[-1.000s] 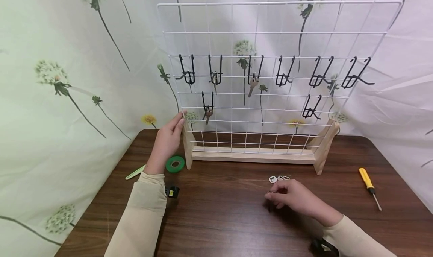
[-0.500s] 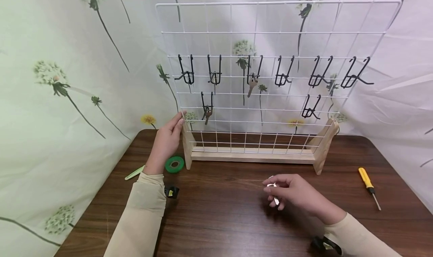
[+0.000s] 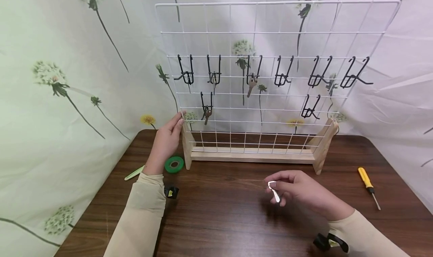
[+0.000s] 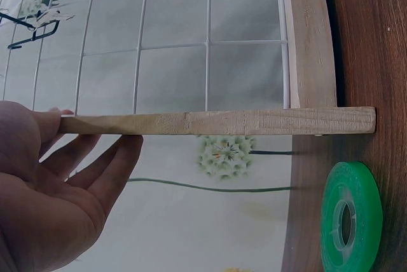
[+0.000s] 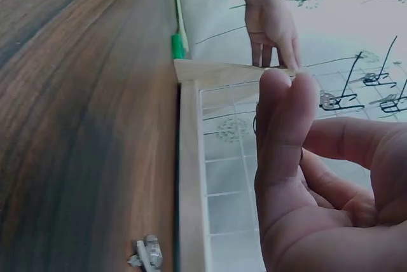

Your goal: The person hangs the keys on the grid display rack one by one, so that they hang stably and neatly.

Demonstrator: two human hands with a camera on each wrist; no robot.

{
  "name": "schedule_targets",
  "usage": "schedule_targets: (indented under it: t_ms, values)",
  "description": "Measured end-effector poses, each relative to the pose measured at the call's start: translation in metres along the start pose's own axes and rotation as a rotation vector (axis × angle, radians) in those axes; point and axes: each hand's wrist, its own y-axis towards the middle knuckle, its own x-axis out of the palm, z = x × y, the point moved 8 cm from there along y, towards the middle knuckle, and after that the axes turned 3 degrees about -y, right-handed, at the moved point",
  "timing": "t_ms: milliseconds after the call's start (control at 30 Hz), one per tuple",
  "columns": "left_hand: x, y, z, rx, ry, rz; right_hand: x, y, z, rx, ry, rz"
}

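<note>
My left hand [image 3: 167, 134] grips the top of the left wooden upright [image 4: 216, 121] of a white wire grid rack [image 3: 243, 95], thumb on one side and fingers on the other. Low over the table, in front of the rack, my right hand [image 3: 297, 191] pinches a silver key [image 3: 275, 193] between thumb and forefinger. In the right wrist view my fingers mostly hide that key. More keys [image 5: 146, 254] lie on the table near the rack's base. Black hooks [image 3: 282, 76] hang in two rows on the grid; several bear keys, such as one key [image 3: 252, 85] in the upper row.
Green tape [image 3: 174, 164] lies by the rack's left foot, with a pale green tool [image 3: 134, 172] beside it. A yellow-handled screwdriver [image 3: 368, 185] rests at the right of the brown table [image 3: 216, 219]. A flower-print cloth [image 3: 101, 80] hangs behind.
My right hand has lifted slightly off the table, and the silver key now shows plainly in its fingers. The keys behind are hidden from the head view. My left hand stays put.
</note>
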Motion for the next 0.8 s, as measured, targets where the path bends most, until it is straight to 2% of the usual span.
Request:
schedule_targets:
  t_ms: [233, 500, 700, 800]
  values:
    - [0.000, 0.000, 0.000, 0.001, -0.002, 0.000, -0.009, -0.004, -0.025, -0.049, -0.063, 0.054]
    - [0.000, -0.001, 0.000, 0.000, -0.003, -0.003, -0.023, -0.012, -0.067, -0.162, -0.145, 0.179]
    - [0.000, -0.001, 0.000, -0.001, 0.000, -0.007, -0.036, -0.022, -0.094, -0.164, -0.154, 0.282]
    - [0.000, 0.000, 0.000, -0.001, 0.003, -0.006, -0.043, -0.028, -0.106, -0.154, -0.208, 0.360]
